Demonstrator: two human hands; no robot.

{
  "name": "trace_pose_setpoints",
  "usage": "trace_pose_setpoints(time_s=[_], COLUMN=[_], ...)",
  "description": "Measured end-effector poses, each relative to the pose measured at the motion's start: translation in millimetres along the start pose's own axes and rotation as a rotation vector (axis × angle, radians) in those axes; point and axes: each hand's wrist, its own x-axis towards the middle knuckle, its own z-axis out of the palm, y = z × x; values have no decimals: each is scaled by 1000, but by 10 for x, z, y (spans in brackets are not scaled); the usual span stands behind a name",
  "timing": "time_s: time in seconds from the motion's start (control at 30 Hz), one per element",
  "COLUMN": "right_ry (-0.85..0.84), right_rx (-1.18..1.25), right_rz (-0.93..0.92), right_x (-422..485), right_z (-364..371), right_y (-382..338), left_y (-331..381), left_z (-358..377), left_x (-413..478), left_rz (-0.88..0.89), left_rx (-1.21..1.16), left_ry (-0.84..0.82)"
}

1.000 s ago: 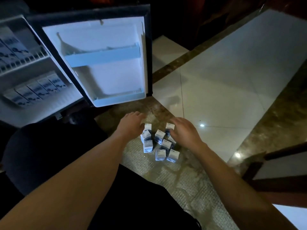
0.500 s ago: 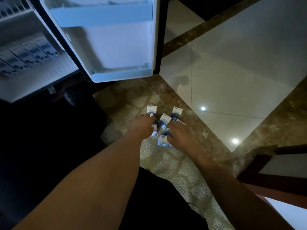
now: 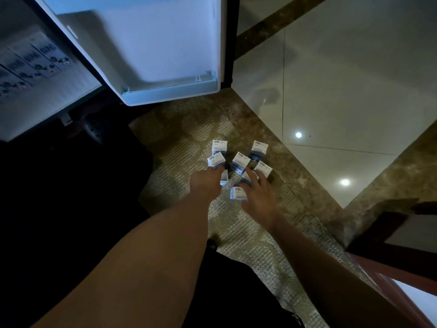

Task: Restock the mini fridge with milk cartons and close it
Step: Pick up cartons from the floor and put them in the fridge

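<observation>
The milk cartons [image 3: 240, 162] stand in a loose cluster on the floor mat [image 3: 189, 129], directly under and just ahead of both grips. I judge each carton small, light and stiff at its edges, with coated walls that may dent under a hard squeeze and slide against dry skin. Recommended hold: thumb on one side wall, fingers on the opposite wall, at mid-height. Avoid the folded top. The cartons stand close together, so lifting one may tip its neighbour.

My left grip [image 3: 205, 185] lies at the near-left cartons and touches one. The back of the hand hides its fingers, so I cannot tell whether they close on anything. My right grip [image 3: 257, 195] is spread, fingers splayed over the near-right cartons, and holds none that I can see.

The mat is ribbed and looks non-slip. Glossy pale tiles [image 3: 343, 79] lie to the right of the grips. Beyond the grips the fridge door [image 3: 153, 55] hangs open. Further left, the fridge shelf [image 3: 59, 95] carries a blurred row of stocked cartons [image 3: 30, 65]. Dark wooden furniture [image 3: 390, 233] stands well to the right.
</observation>
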Motion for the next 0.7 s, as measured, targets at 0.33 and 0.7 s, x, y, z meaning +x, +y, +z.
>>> trace_pose_setpoints(time_s=[0.33, 0.7], right_ry=[86, 125], right_rx=[56, 240], right_rz=[12, -72], right_x=[23, -76], right_z=[-43, -664], right_y=[-9, -108], left_y=[142, 1], left_z=[-10, -887], left_x=[8, -312], left_rz=[-141, 92], left_rx=[-6, 85], left_ry=[-3, -49])
